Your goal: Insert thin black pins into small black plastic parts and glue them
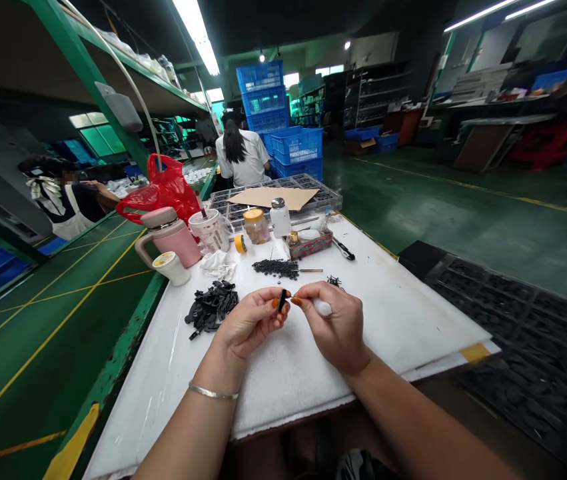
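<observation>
Between the thumb and fingers of my left hand (pixel 257 317) is a small black plastic part (pixel 282 300), tilted upward. My right hand (pixel 336 323) is closed around a white rounded-ended tool (pixel 322 307); its exact kind is hidden by the fingers. My right fingertips meet the black part's right side, close to my left fingers. Left of my hands lies a pile of black plastic parts (pixel 212 307). Beyond them are a heap of tiny black pieces (pixel 277 268) with a thin metal rod (pixel 310 271) beside it, and a few thin black bits (pixel 334 281).
A pink mug (pixel 176 237), white tub (pixel 171 269), patterned cup (pixel 210 230), yellow-lidded jar (pixel 256 227), white pump bottle (pixel 280 219), small box (pixel 310 247) and black cutter (pixel 344 250) stand or lie along the table's back. A green conveyor (pixel 58 320) runs at left. Black-filled trays (pixel 518 333) sit right.
</observation>
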`<state>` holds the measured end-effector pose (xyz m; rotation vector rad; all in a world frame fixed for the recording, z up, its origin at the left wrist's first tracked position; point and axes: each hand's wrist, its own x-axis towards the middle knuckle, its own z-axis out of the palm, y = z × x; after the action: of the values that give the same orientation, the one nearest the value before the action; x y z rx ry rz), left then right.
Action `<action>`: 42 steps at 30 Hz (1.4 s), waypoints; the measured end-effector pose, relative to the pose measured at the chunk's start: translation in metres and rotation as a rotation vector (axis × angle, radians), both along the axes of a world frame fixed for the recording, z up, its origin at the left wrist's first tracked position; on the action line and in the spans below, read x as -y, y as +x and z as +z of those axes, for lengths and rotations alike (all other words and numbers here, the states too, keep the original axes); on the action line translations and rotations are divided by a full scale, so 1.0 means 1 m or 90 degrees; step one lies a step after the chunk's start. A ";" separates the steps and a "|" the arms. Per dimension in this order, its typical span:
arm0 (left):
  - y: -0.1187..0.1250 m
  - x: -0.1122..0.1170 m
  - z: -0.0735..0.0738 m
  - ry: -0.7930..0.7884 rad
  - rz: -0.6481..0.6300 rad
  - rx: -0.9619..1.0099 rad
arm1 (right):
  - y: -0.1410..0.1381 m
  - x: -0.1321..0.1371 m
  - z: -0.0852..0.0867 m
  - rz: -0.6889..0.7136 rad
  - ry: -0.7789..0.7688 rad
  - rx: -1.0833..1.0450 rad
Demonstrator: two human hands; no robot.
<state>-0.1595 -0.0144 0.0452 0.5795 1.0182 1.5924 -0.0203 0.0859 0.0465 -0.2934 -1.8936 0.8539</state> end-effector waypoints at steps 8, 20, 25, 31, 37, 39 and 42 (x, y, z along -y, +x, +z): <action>0.002 0.000 0.003 0.002 -0.007 -0.010 | 0.002 0.003 0.002 -0.019 0.081 -0.019; -0.001 0.000 0.001 -0.003 -0.036 -0.021 | 0.000 0.003 0.001 0.009 0.103 -0.016; -0.005 0.000 -0.002 -0.021 -0.018 -0.039 | -0.002 0.000 0.000 0.079 0.029 -0.012; -0.003 0.000 0.001 -0.035 -0.005 -0.057 | -0.007 -0.011 0.002 0.163 -0.198 0.000; 0.002 -0.002 0.005 -0.063 0.073 -0.156 | -0.010 -0.013 0.000 0.154 -0.242 0.004; 0.004 -0.003 0.005 -0.052 0.085 -0.160 | -0.012 -0.013 -0.002 0.161 -0.311 0.004; 0.005 -0.004 0.004 -0.035 0.112 -0.163 | -0.015 -0.015 -0.005 0.208 -0.456 0.017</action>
<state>-0.1547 -0.0100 0.0495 0.6834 1.3311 1.6665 -0.0350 0.1006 0.0420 -0.4306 -1.6181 1.7512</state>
